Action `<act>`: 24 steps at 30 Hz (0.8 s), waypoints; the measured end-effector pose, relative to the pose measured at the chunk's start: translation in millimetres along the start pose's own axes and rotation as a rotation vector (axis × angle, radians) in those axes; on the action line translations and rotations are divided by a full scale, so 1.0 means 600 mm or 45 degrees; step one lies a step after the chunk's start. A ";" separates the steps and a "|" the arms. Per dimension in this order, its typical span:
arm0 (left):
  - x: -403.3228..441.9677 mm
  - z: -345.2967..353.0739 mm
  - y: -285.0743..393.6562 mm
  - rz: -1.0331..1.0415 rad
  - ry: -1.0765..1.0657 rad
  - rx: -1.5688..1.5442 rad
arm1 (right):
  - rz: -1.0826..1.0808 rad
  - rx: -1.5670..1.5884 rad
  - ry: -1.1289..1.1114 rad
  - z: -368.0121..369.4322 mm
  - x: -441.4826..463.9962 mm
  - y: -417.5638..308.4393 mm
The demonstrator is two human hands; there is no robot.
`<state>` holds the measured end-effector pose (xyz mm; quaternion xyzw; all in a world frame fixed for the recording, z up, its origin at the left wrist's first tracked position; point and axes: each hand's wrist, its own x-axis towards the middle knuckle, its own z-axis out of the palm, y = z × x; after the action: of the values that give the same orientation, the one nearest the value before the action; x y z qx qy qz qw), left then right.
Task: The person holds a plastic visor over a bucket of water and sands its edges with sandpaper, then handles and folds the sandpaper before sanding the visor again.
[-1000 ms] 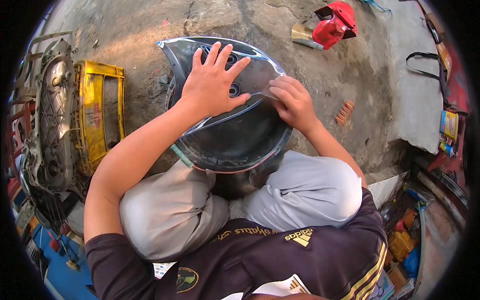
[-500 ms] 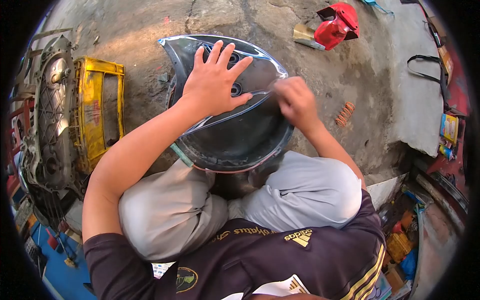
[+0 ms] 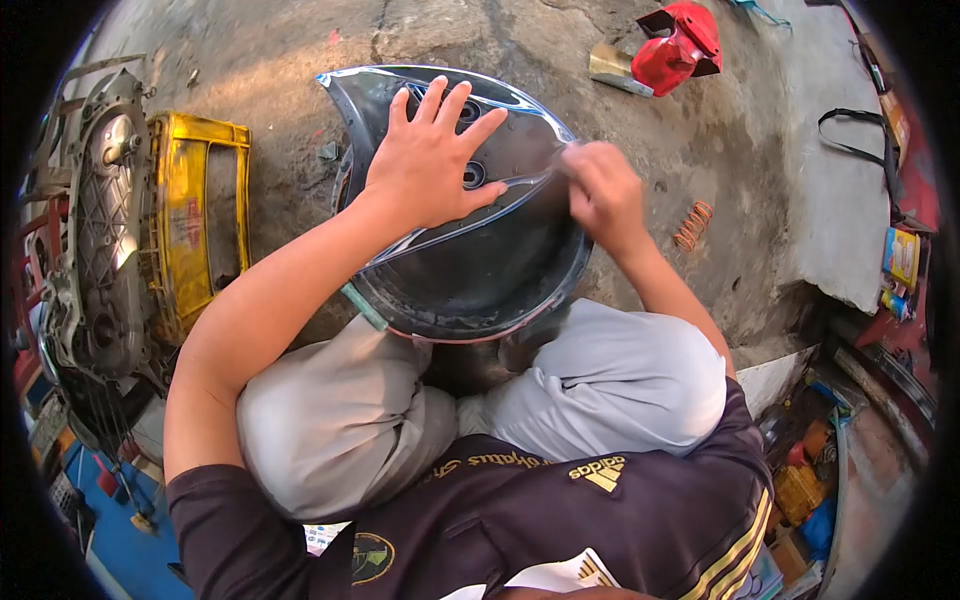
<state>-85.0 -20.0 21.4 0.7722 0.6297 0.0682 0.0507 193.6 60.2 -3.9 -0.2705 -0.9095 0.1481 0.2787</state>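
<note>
On a worn, stained grey concrete floor (image 3: 560,40), a person in light grey trousers (image 3: 345,420) and a dark short-sleeved shirt with gold stripes (image 3: 520,530) sits with both hands at a dark, pointed, curved panel with shiny blue-white edges (image 3: 520,140). The panel lies in front of the knees, over the far part of a round, black, basin-like piece with a reddish rim (image 3: 480,280). The left hand (image 3: 425,165) rests flat on the panel with its fingers spread wide, gripping nothing. The right hand (image 3: 605,195) is at the panel's right tip with its fingers curled in; they are blurred, and whether they pinch anything cannot be told. To the right on the floor lies an orange coil spring (image 3: 693,226), and farther off sits a glossy red moulded part (image 3: 685,50). Beyond them, along the right side, runs a raised pale grey slab (image 3: 835,210) with a black strap (image 3: 852,138) at its edge. On the left stand a scuffed yellow plastic crate (image 3: 183,225) and, just beside it, a grey metal casing (image 3: 112,215). A blue surface (image 3: 115,545) shows at the near left, and mixed, colourful clutter (image 3: 800,490) fills the near right corner.
</note>
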 end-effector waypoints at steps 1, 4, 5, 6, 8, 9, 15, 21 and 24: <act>0.000 0.001 0.000 0.009 0.004 0.007 | -0.084 0.027 -0.023 0.002 -0.002 -0.016; 0.000 -0.001 0.001 0.005 -0.007 0.005 | -0.110 0.014 -0.025 0.002 0.002 -0.006; -0.002 0.000 0.001 0.006 -0.012 0.005 | -0.052 -0.011 0.007 0.000 0.006 0.007; -0.002 -0.001 0.001 0.007 -0.014 0.008 | 0.059 -0.025 0.051 0.002 0.011 0.012; 0.001 -0.001 0.000 0.004 -0.003 0.012 | -0.033 0.006 0.005 0.002 0.004 -0.003; 0.001 -0.001 0.001 0.001 -0.005 0.010 | -0.109 0.038 -0.040 0.003 0.002 -0.016; -0.002 0.002 -0.001 0.006 -0.009 0.018 | 0.063 0.028 0.053 0.006 0.001 0.018; 0.000 0.000 -0.001 0.019 -0.012 0.017 | -0.087 0.001 0.006 0.003 0.006 0.013; -0.001 0.002 0.000 0.003 0.005 0.010 | -0.053 0.018 -0.009 0.004 0.004 0.000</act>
<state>-85.0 -20.6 20.4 0.7729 0.6292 0.0672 0.0464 190.7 61.3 -5.1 -0.2491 -0.9148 0.1499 0.2803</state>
